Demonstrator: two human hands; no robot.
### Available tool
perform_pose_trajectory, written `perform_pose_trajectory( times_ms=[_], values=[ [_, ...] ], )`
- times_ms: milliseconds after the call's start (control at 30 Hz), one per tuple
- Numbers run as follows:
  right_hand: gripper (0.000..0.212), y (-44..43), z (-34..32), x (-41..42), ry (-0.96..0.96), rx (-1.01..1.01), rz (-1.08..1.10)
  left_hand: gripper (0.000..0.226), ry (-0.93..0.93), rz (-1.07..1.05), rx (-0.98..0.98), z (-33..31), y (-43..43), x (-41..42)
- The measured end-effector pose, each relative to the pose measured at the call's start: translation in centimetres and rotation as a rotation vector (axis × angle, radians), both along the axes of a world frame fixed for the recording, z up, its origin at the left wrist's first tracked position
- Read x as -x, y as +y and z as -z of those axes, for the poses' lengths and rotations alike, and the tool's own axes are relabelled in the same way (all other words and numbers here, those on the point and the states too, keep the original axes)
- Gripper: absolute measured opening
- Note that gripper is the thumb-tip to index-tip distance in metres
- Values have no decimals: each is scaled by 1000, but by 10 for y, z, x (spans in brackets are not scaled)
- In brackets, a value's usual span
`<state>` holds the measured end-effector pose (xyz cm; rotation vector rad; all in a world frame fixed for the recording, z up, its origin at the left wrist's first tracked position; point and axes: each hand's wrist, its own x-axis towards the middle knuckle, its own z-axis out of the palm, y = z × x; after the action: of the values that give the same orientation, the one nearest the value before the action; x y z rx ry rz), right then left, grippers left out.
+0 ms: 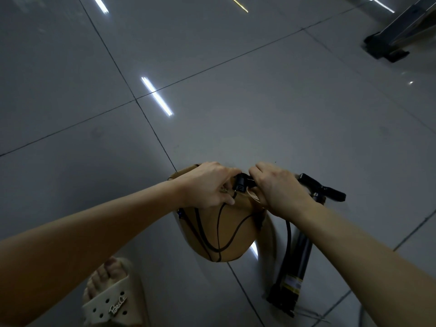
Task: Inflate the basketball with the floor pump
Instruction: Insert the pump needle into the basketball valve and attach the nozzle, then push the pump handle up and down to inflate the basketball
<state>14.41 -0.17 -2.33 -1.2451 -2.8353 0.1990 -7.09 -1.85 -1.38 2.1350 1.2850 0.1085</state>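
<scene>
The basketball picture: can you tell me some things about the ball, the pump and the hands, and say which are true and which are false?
1. The left hand and right hand hold the black hose end on top of the basketball. True.
2. The pump lies flat to the left of the basketball. False: it stands on the right of it.
3. The basketball is blue. False: it is brown with black lines.
4. A foot in a sandal shows near the basketball. True.
</scene>
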Motion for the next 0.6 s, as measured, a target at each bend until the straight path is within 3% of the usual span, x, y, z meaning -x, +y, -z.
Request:
perform_pose_trajectory(
  times_ms=[300, 367, 433, 500, 600],
  values=[
    [19, -4, -1, -3, -1, 13, 39, 63, 15, 9, 6, -2, 3, -3],
    [29, -7, -5, -8, -15, 55, 93, 65, 28, 15, -1, -3, 1, -4],
    [39, -13, -10, -22, 109, 123, 281, 70, 46, 15, -12, -4, -2, -3],
    [36, -22, -9, -43, 225, 142, 613, 76, 67, 13, -16, -6, -8, -2],
    [47, -38, 7, -72, 118, 294, 1004, 80, 83, -5, -14, -8, -16, -1]
  ],
)
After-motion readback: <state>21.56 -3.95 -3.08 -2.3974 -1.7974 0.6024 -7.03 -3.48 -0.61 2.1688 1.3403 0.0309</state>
